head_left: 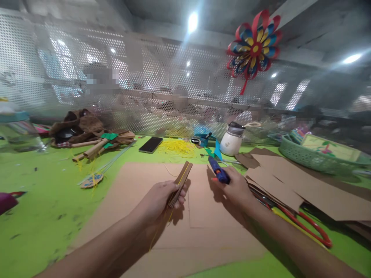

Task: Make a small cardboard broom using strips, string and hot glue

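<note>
My left hand (166, 195) is closed around a narrow bundle of brown cardboard strips (183, 178), tilted up to the right. A thin yellow strand (170, 218) runs along the strips and trails below the hand. To the right, my right hand (234, 184) grips a dark blue glue gun (218, 170) with an orange part at its trigger; the gun points up and left, apart from the strips. Both hands are above a large brown cardboard sheet (139, 231) that has faint lines on it.
Red-handled scissors (314, 227) and cut cardboard (313, 185) lie right, near a green basket (313, 156). Farther back are a phone (150, 144), yellow strands (178, 148) and a white jug (232, 139). Rolled cardboard (94, 148) lies left. A perforated screen (162, 81) stands behind.
</note>
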The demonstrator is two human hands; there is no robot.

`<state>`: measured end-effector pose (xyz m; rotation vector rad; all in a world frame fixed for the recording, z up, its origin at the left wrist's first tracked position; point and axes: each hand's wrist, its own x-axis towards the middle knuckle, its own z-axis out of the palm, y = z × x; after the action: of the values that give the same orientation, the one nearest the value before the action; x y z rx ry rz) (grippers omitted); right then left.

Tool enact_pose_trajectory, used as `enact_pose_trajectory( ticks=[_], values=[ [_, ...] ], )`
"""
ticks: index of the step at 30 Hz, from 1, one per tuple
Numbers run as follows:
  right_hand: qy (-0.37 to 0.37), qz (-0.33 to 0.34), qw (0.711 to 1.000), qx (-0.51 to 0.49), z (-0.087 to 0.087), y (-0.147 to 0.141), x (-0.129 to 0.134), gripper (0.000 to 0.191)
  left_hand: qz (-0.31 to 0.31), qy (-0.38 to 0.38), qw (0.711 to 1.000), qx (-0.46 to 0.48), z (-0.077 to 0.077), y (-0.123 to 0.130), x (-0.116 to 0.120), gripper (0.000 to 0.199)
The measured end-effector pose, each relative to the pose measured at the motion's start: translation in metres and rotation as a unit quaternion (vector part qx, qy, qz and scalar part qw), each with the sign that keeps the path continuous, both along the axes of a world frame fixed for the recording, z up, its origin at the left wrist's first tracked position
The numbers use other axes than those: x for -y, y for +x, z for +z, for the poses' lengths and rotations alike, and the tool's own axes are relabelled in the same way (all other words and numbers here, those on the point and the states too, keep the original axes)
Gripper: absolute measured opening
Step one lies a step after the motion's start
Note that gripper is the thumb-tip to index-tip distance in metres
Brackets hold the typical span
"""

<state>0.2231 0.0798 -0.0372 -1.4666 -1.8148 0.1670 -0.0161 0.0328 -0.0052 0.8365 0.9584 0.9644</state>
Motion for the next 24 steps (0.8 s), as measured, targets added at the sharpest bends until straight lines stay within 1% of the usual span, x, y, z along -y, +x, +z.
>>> enact_pose_trajectory(
  ticks=[4,6,9,11,13,14,16,18,21,22,24],
  values=[
    [-0.027,0.046,0.997,0.048,0.008,-0.003,-0.028,0.013,0.0,0.013,1.0,0.001,0.001,0.001,0.003,0.013],
    [-0.039,0.08,0.994,0.061,0.011,-0.004,-0.034,0.017,-0.01,0.027,1.0,-0.002,0.001,0.0,0.005,0.013],
    [-0.045,0.118,0.99,0.059,0.018,-0.004,-0.03,0.031,-0.032,0.053,0.998,-0.013,0.001,-0.001,0.006,0.012],
    [-0.037,0.125,0.991,0.039,0.027,-0.005,-0.02,0.031,-0.033,0.066,0.997,-0.02,-0.001,-0.001,0.006,0.012],
    [-0.029,0.124,0.992,0.004,0.037,-0.009,-0.006,0.022,-0.019,0.077,0.996,-0.031,-0.005,0.001,0.007,0.013],
    [-0.029,0.122,0.992,-0.017,0.041,-0.013,0.001,0.021,-0.012,0.08,0.996,-0.036,-0.007,0.003,0.007,0.014],
    [-0.043,0.116,0.99,-0.065,0.044,-0.026,0.016,0.034,0.0,0.089,0.995,-0.041,-0.012,0.007,0.009,0.014],
    [-0.081,0.11,0.982,-0.132,0.041,-0.042,0.028,0.047,0.004,0.103,0.993,-0.054,-0.017,0.011,0.01,0.014],
    [-0.176,0.108,0.94,-0.273,0.03,-0.066,0.041,0.073,-0.023,0.144,0.983,-0.109,-0.023,0.013,0.008,0.018],
    [-0.194,0.108,0.927,-0.302,0.028,-0.072,0.043,0.077,-0.034,0.162,0.977,-0.132,-0.024,0.013,0.007,0.019],
    [-0.195,0.104,0.918,-0.33,0.024,-0.08,0.045,0.077,-0.039,0.203,0.963,-0.175,-0.025,0.013,0.006,0.019]
  ],
)
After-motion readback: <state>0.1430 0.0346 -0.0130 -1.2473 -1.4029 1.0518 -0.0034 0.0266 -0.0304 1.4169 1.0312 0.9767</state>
